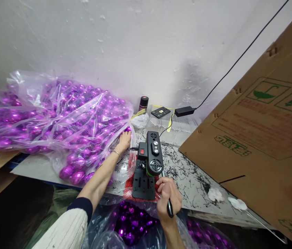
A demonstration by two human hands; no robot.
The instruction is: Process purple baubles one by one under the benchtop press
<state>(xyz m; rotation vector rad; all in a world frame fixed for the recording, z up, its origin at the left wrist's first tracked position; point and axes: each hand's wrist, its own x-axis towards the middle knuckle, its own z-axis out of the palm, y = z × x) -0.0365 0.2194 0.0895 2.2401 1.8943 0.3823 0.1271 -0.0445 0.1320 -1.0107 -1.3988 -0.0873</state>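
Observation:
My left hand [124, 141] reaches forward to the mouth of a clear plastic bag [57, 114] heaped with shiny purple balls. Its fingers close on a purple ball [127, 129] at the bag's opening. My right hand [168, 199] is closed round the black handle [170, 208] of a small black machine [149, 162] that stands on a red base on the worktop. The machine has a red switch, grey buttons and a round grille.
A large cardboard box [260, 138] leans in from the right. At the wall stand a dark can [143, 103], a small remote [160, 112] and a power adapter [184, 111] with its cable. Another bag of purple balls [130, 221] lies below the worktop [187, 173], which is strewn with black shavings.

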